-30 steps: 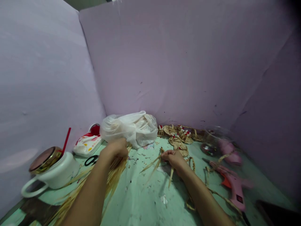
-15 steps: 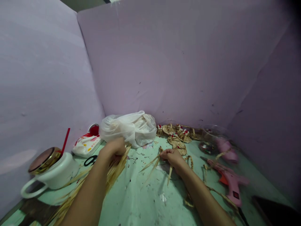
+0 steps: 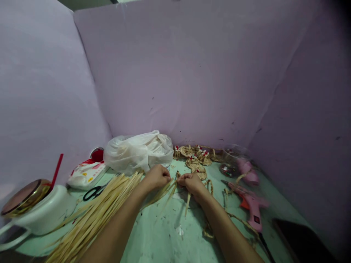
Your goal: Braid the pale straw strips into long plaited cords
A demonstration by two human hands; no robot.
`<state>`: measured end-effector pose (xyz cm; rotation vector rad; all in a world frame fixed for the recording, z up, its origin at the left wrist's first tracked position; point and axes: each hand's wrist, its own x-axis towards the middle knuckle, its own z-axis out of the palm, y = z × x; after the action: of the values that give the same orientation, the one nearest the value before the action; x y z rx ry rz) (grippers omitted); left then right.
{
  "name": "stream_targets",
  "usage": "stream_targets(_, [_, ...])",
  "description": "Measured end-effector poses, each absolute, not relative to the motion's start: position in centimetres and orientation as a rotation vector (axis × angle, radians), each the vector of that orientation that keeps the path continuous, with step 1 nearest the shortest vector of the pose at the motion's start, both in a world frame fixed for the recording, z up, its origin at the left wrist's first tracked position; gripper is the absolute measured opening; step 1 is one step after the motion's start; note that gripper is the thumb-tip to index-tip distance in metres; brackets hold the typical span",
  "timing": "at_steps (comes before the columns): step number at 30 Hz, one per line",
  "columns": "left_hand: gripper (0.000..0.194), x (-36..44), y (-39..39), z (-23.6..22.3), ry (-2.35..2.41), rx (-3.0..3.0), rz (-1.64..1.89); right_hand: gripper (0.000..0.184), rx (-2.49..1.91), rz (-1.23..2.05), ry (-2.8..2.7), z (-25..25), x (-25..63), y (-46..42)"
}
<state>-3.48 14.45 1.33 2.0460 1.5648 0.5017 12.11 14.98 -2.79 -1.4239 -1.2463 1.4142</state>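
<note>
Dry straw strips (image 3: 159, 196) trail back from my left hand (image 3: 158, 176), whose fingers are closed on them. Just to its right, my right hand (image 3: 191, 182) pinches a straw braid (image 3: 178, 175) near its working end. Loose ends of the braid, such as one pale strand (image 3: 188, 204), point down and toward me. The two hands are close but apart. Under and beside my left forearm lies a thick bundle of straw (image 3: 102, 210). A length of plaited straw cord (image 3: 241, 221) lies on the right; whether it joins the held braid is hidden.
A white plastic bag (image 3: 139, 151) sits at the back. Right of it are coiled straw pieces with red and white beads (image 3: 196, 164). A pink glue gun (image 3: 253, 208) and a dark flat object (image 3: 301, 241) lie right. Scissors (image 3: 91, 193), a tissue pack (image 3: 87, 174) and a white pot (image 3: 51, 212) stand left.
My left hand has moved right from the straw bundle to beside my right hand, bringing strips along. My right hand still pinches the braid. The view has shifted slightly right.
</note>
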Motion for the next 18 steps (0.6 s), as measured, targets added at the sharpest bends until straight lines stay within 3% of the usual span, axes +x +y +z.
stream_targets(6, [0.016,-2.2,15.3,-2.4,1.55,1.895,0.68,0.008,-1.429,1.422,-1.223,-2.9,12.1,15.1])
stream_targets(18, [0.008,-1.4,14.5,-0.6,1.493,1.471,0.642,0.01,-1.428,1.452,-1.173,-2.6,12.1,15.0])
